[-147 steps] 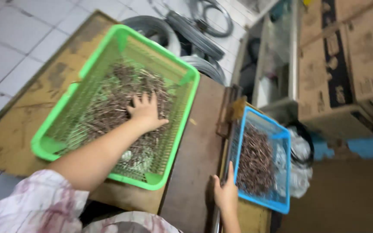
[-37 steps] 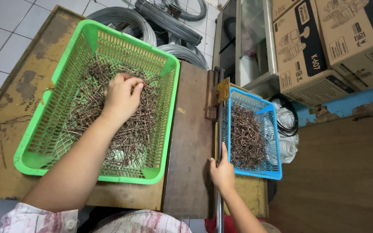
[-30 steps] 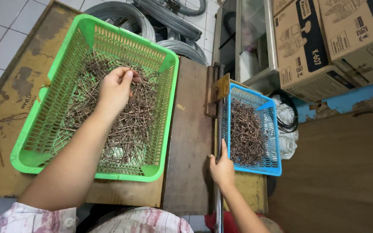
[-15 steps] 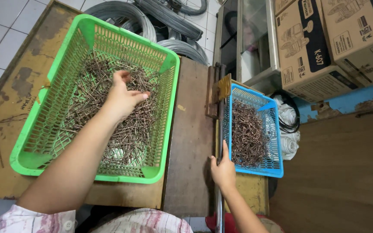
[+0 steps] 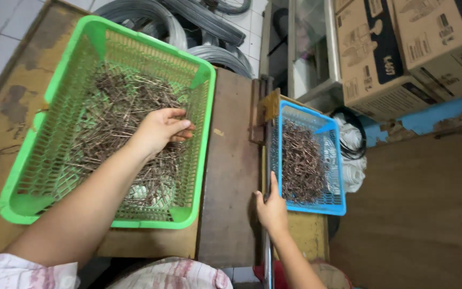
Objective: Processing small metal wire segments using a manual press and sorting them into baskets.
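My left hand (image 5: 160, 130) is inside a green plastic basket (image 5: 201, 155) that holds a heap of short rusty wire pieces (image 5: 114, 101). Its fingers are curled around a small bunch of those pieces, just above the heap. My right hand (image 5: 271, 208) grips a thin upright metal bar (image 5: 267, 251) at the near left corner of a smaller blue basket (image 5: 316, 210). The blue basket is filled with bent brown wire pieces (image 5: 299, 160). A dark wooden board (image 5: 231, 176) lies between the two baskets.
Coils of grey wire (image 5: 209, 29) lie on the tiled floor behind the green basket. A metal hinge-like fixture (image 5: 260, 109) stands at the blue basket's far corner. Cardboard boxes (image 5: 402, 48) and a glass cabinet (image 5: 308, 48) are at the right rear.
My left hand has drawn back toward the near right side of the green basket and curled its fingers over some wire pieces. My right hand stays on the bar.
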